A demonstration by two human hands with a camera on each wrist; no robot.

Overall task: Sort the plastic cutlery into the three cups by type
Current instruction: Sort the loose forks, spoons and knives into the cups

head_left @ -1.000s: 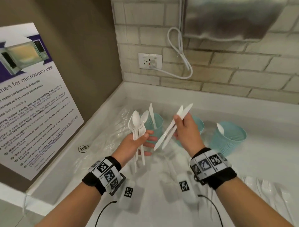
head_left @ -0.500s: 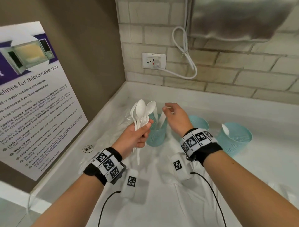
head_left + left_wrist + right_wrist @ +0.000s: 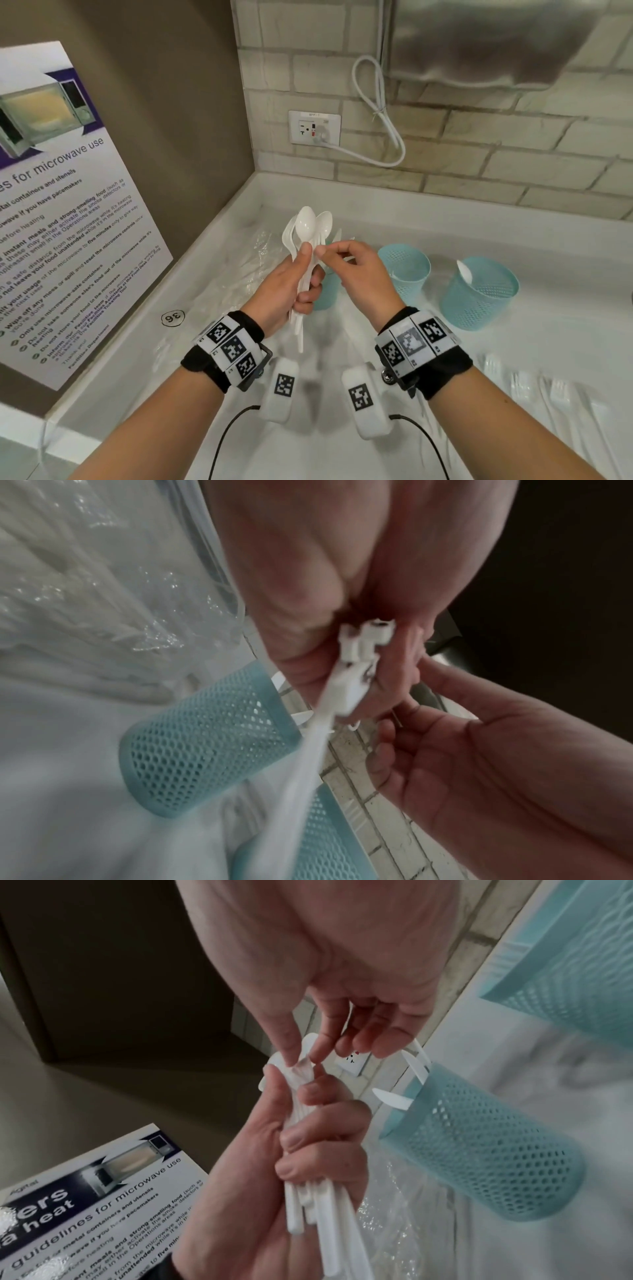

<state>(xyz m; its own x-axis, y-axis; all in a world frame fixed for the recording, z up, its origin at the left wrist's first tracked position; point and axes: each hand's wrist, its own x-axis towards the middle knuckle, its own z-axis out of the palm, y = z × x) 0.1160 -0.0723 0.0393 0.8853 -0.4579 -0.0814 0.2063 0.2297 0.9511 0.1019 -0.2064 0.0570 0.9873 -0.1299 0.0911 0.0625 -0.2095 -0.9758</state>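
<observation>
My left hand point(image 3: 306, 275) grips an upright bundle of white plastic spoons and forks point(image 3: 306, 224), seen with handles down in the right wrist view point(image 3: 308, 1204). My right hand point(image 3: 329, 255) is at the bundle's neck, where thumb and forefinger point(image 3: 291, 1047) pinch one white piece; its type is unclear. Three teal mesh cups stand behind. The left cup point(image 3: 325, 294) is half hidden by my hands and holds knives point(image 3: 394, 1100). The middle cup point(image 3: 404, 270) looks empty. The right cup point(image 3: 479, 298) holds a spoon point(image 3: 465, 272).
More white cutlery point(image 3: 548, 387) lies loose on the white counter at the lower right. A clear plastic bag point(image 3: 260, 250) lies crumpled left of the cups. A microwave poster point(image 3: 68, 222) leans on the left wall. A socket with a cable point(image 3: 315, 128) is on the brick wall.
My right hand lowered the two knives it held into the left cup, let them go, and came back to the bundle. The left hand raised the bundle slightly.
</observation>
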